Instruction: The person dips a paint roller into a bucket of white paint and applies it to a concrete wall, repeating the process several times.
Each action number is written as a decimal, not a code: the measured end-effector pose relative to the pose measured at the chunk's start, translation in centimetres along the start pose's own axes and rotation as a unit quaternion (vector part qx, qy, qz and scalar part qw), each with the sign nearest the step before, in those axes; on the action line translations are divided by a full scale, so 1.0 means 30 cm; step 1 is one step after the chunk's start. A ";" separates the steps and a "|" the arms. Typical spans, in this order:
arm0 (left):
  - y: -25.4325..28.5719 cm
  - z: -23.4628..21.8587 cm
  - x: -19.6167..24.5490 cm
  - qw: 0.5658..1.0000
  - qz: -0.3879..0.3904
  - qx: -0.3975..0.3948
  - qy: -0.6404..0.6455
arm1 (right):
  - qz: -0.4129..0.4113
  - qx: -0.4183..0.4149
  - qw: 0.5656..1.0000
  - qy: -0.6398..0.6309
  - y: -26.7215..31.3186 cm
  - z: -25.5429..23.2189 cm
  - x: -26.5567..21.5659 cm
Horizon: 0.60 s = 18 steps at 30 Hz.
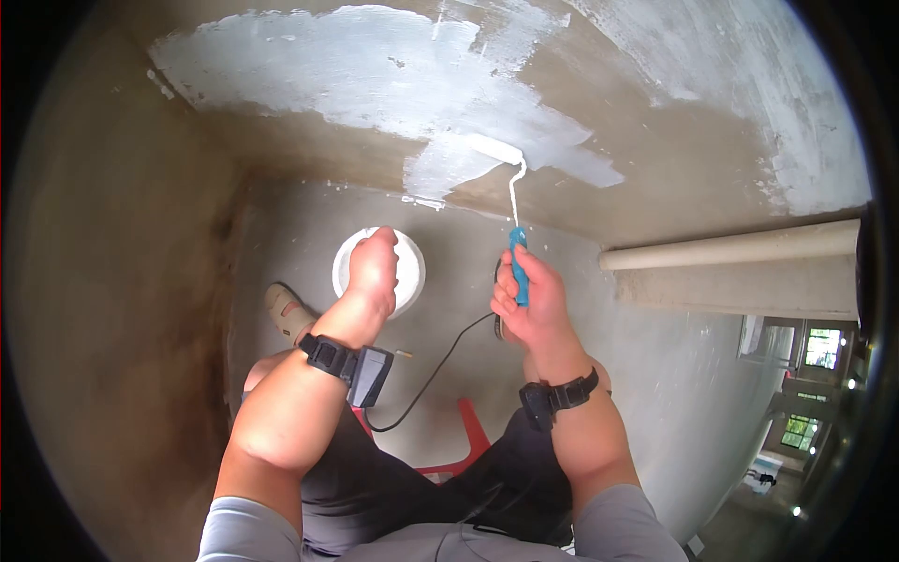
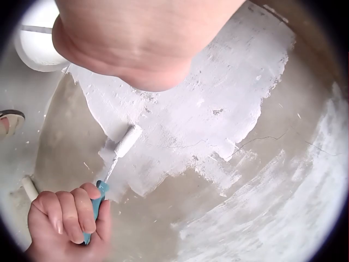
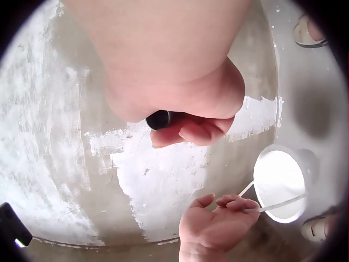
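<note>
My right hand point(image 1: 524, 295) grips the blue handle point(image 1: 518, 267) of a small paint roller. Its white sleeve point(image 1: 492, 148) lies against the concrete wall at the lower edge of a white-painted patch point(image 1: 375, 70). The left wrist view shows the same hand point(image 2: 71, 218) and roller point(image 2: 126, 141) on the fresh paint. My left hand point(image 1: 375, 262) is held over a white paint bucket point(image 1: 412, 272). In the right wrist view its fingers point(image 3: 232, 203) curl round the bucket's thin wire handle point(image 3: 272, 206), and the bucket point(image 3: 278, 183) shows white paint inside.
The wall is bare grey-brown concrete with uneven white patches point(image 2: 218, 109). A shoe point(image 1: 286, 309) stands on the floor by the bucket. A red stool point(image 1: 473, 431) and a black cable point(image 1: 440, 361) are below me. A pale ledge point(image 1: 730, 248) runs at the right.
</note>
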<state>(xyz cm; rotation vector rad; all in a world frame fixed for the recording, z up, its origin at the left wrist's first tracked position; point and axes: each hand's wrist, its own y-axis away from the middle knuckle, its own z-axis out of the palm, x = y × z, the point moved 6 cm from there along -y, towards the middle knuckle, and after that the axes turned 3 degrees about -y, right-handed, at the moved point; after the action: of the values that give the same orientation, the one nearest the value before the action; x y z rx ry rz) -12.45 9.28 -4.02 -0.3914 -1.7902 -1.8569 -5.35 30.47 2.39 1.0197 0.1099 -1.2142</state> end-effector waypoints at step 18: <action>0.004 0.088 -0.016 1.000 0.001 0.003 0.000 | 0.057 0.023 0.997 -0.049 -0.209 -0.072 0.012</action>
<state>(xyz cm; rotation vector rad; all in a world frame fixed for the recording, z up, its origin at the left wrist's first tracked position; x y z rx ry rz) -12.38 11.95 -3.97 -0.3912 -1.7927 -1.8498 -9.35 31.80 -2.72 0.9912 -0.0523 -1.1636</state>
